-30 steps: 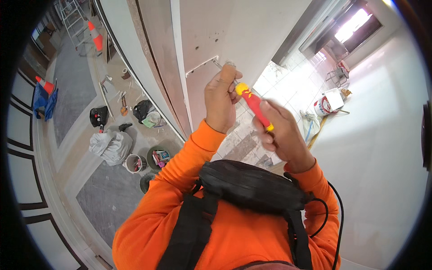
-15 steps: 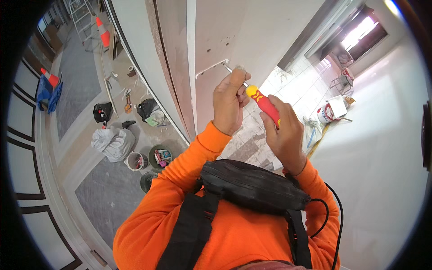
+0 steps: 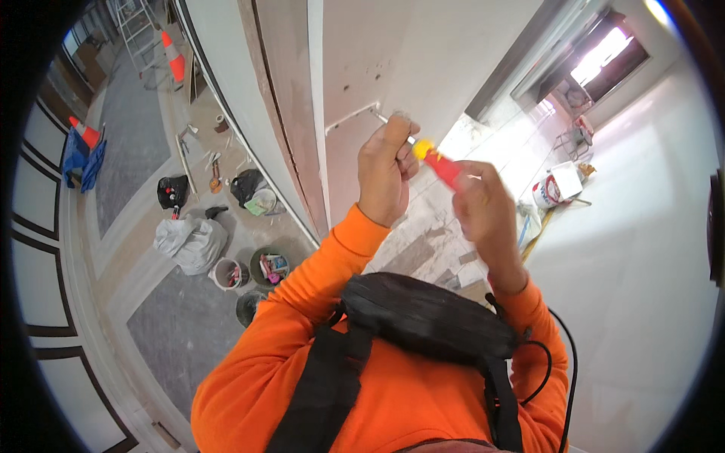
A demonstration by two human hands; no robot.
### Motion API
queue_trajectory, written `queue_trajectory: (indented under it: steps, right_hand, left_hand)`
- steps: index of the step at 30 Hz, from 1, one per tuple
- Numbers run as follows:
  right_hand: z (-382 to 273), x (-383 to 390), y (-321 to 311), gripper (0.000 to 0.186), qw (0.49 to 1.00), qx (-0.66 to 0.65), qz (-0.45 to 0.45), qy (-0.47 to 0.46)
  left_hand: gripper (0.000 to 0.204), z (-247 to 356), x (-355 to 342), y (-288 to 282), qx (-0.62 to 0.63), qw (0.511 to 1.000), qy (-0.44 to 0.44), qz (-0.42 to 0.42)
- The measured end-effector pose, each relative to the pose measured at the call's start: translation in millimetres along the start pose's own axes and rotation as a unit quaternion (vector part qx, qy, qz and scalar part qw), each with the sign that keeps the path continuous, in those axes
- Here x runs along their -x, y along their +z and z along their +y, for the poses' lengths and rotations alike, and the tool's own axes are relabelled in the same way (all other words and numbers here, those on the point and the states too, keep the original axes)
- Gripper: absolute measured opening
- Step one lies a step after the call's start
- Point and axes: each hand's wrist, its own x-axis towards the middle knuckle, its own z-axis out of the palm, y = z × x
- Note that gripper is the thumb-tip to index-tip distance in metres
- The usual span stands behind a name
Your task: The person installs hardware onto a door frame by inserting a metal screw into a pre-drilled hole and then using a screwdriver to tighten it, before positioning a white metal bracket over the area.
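A screwdriver (image 3: pixel 440 166) with a red and yellow handle slants from the upper left to the lower right in front of me. My right hand (image 3: pixel 485 204), slightly blurred, is wrapped round the back end of its handle. Higher up, my left hand (image 3: pixel 385 166) pinches the metal shaft between thumb and fingers. The shaft's tip reaches one end of a thin pale strip (image 3: pixel 351 117) on the off-white panel (image 3: pixel 423 53). Whatever lies right under the tip is too small to make out. A few small dark holes show in the panel above the strip.
On the floor at left lie a white sack (image 3: pixel 190 243), a white bucket (image 3: pixel 226 273), a dark bucket (image 3: pixel 269 266) and black bags. Traffic cones (image 3: pixel 173 57) and a ladder (image 3: pixel 136 30) stand farther off. Beyond the panel's right edge, a paint bucket (image 3: pixel 546 192) stands on tiles.
My right hand has turned and shifted a little right, toward the end of the screwdriver handle. The left hand stays nearly in place on the shaft.
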Motion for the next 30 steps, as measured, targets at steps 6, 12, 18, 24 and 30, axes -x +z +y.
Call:
queue_trajectory:
  steps: [6,12,18,24,30]
  right_hand:
    - [6,5,6,0.037,0.998,-0.023,-0.019,0.049]
    - [-9,4,1,0.026,0.998,0.056,0.015,-0.040]
    - [17,-12,-15,0.029,0.852,-0.452,-0.139,0.225]
    - [16,2,4,0.035,0.996,0.021,0.036,-0.084]
    - [3,-3,0,0.033,0.856,-0.382,-0.107,0.331]
  left_hand:
    - [0.029,-4,0,1,0.020,1.000,-0.011,0.016]
    - [0.029,1,-1,-5,0.001,1.000,-0.013,0.017]
    - [0.028,3,1,-4,0.009,1.000,-0.026,-0.010]
    - [0.030,-2,0,-3,-0.006,1.000,-0.016,0.005]
    - [0.031,-7,1,-3,-0.031,0.999,0.022,0.035]
